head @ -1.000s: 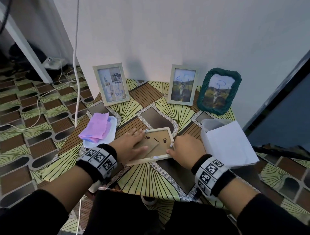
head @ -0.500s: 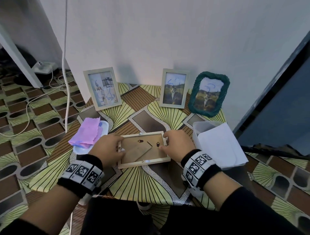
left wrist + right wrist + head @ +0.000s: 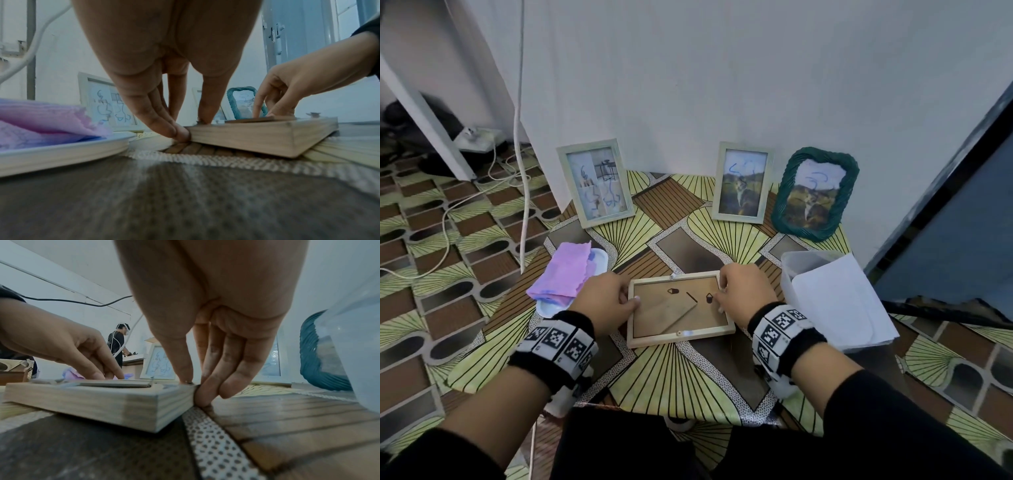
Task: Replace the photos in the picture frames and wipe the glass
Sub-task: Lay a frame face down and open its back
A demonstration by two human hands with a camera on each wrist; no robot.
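Observation:
A pale wooden picture frame (image 3: 681,339) lies face down on the patterned table (image 3: 681,377), brown backing board (image 3: 671,318) and stand up. My left hand (image 3: 628,299) pinches its left edge: in the left wrist view one finger sits on top and the other fingertips (image 3: 180,134) press the side. My right hand (image 3: 719,294) pinches the right edge, thumb on top and fingers (image 3: 203,394) against the side. Three frames with scribbled glass stand at the wall: a pale one (image 3: 595,183), a smaller pale one (image 3: 743,183) and a green woven one (image 3: 813,193).
A purple cloth (image 3: 561,274) lies on a white plate (image 3: 599,257) left of the frame. A white container (image 3: 804,263) with white paper (image 3: 839,305) stands to the right. A white cable (image 3: 518,137) hangs left of the table. Another person (image 3: 118,344) stands far behind.
The face-down frame has turned from tilted to nearly square with the table edge. My left hand slid off the backing board to the left edge; my right hand stayed at the right edge.

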